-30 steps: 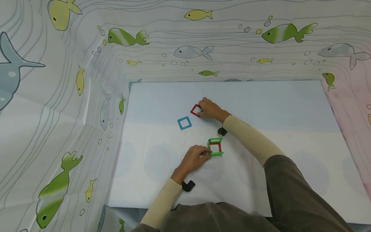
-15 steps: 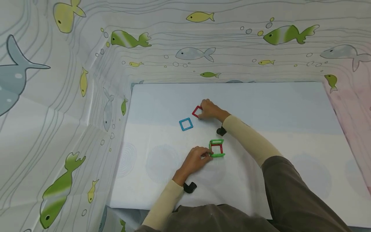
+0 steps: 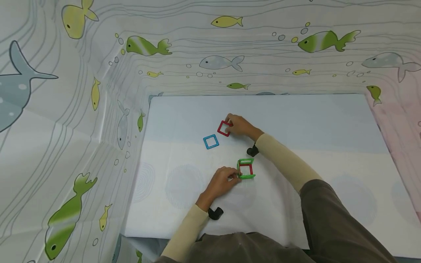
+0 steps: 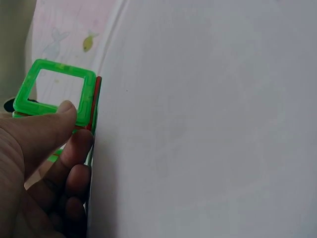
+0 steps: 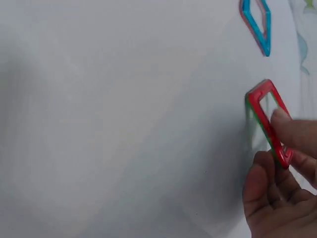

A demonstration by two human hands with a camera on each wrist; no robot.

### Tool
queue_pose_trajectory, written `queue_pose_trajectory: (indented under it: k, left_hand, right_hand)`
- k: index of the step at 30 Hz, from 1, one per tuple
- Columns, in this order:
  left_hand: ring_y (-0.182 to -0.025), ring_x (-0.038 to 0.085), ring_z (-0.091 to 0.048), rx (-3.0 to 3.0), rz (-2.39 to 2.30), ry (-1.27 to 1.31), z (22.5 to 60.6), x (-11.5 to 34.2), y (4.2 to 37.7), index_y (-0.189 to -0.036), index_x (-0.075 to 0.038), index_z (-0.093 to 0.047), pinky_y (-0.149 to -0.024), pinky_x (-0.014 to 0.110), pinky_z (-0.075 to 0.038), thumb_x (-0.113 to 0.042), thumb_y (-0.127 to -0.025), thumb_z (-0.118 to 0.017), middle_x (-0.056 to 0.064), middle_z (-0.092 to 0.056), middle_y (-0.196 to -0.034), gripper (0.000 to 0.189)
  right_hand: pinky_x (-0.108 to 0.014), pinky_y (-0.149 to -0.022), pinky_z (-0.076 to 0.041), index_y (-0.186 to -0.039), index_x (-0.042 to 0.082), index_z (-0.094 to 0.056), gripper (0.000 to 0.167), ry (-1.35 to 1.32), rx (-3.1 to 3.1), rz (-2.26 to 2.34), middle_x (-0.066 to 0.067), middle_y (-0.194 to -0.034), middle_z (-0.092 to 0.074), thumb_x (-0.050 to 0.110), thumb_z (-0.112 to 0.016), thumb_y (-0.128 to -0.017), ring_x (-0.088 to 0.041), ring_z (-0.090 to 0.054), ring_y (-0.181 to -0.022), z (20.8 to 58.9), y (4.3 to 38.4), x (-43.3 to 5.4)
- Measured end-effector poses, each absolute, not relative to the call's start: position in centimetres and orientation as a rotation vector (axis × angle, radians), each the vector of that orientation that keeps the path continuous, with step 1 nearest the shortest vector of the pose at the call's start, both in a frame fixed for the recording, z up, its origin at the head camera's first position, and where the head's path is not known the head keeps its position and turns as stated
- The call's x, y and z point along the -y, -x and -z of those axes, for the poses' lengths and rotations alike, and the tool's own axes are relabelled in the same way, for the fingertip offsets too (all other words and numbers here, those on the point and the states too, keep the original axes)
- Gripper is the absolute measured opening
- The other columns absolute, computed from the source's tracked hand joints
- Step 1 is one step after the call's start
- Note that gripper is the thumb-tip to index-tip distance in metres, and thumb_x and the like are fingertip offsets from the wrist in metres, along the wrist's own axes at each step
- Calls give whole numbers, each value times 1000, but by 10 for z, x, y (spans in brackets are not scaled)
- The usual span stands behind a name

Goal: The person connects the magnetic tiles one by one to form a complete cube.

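Observation:
Near the middle of the table my left hand [image 3: 222, 181] pinches the edge of a small open box of green and red magnetic tiles [image 3: 245, 177]. In the left wrist view its thumb presses on an upright green square tile [image 4: 86, 101]. Farther back, my right hand [image 3: 241, 125] holds a red square magnetic tile [image 3: 221, 127] between thumb and fingers. The right wrist view shows this red tile [image 5: 263, 115] tilted, with a green edge along its underside. A blue square magnetic tile [image 3: 207, 145] lies flat to the left of the right hand, and a reddish edge shows beneath it.
The white table [image 3: 315, 124] is bordered by fish-printed cloth [image 3: 184, 40] at the back and left, with a pinkish part at the right. Black camera mounts [image 3: 215, 213] hang from both wrists. The person's body is at the front edge.
My right hand has lifted and turned the red tile slightly, so more of it shows. The left hand stays on the tile box. The head view has shifted a little.

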State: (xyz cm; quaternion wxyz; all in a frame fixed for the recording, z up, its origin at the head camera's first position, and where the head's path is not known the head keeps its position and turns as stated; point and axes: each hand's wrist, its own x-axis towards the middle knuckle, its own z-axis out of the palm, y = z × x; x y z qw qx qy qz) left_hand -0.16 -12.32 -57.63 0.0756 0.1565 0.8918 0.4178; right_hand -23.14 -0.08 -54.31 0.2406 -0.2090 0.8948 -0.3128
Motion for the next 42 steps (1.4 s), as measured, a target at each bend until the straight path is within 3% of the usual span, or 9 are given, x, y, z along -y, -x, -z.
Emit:
queue_pose_trajectory:
  k: [5,15,24,30,36,42]
  left_hand:
    - [-84,4,-58,-2683,-1246,-468,577,123,2,-106,-18,-75,-76,21,-47,-22,-90,-76,-9,-71,-87,16]
    - [-85,4,-60,-2687,-1237,-478,581,120,2,-106,-19,-75,-79,21,-47,-22,-90,-76,-9,-73,-89,16]
    - [-86,5,-61,-2596,-1342,-432,580,123,5,-110,-17,-69,-77,22,-51,-27,-88,-78,-6,-69,-92,26]
    - [-94,12,-62,-2533,-1467,-299,576,126,4,-120,-14,-51,-86,29,-53,-28,-85,-81,1,-64,-109,48]
    - [-110,19,-60,-2568,-1472,-354,576,127,9,-149,-11,-37,-89,34,-52,-24,-81,-84,6,-56,-135,83]
    - [-118,22,-56,-2573,-1412,-458,574,122,18,-155,-10,-33,-89,34,-52,-22,-81,-84,7,-47,-149,91]
  right_hand:
    - [-38,-86,-51,-122,7,-61,26,633,-2466,950,-12,-111,-64,20,-62,-100,-25,-57,-98,543,231,-9]
    - [-36,-82,-51,-126,11,-63,27,575,-2468,1062,-10,-111,-63,22,-59,-102,-24,-58,-96,544,230,-30]
    - [-32,-74,-54,-124,12,-64,25,512,-2473,1173,-7,-101,-65,21,-62,-100,-22,-66,-87,532,214,-67]
    - [-32,-70,-51,-123,12,-65,27,429,-2513,1255,-10,-101,-69,25,-64,-99,-28,-69,-89,521,193,-112]
    - [-35,-76,-53,-123,12,-65,29,216,-2518,1370,-10,-102,-69,27,-65,-98,-28,-69,-91,517,161,-159]
    - [-36,-77,-52,-125,13,-64,32,45,-2536,1435,-10,-102,-67,32,-64,-99,-31,-69,-93,521,123,-187]
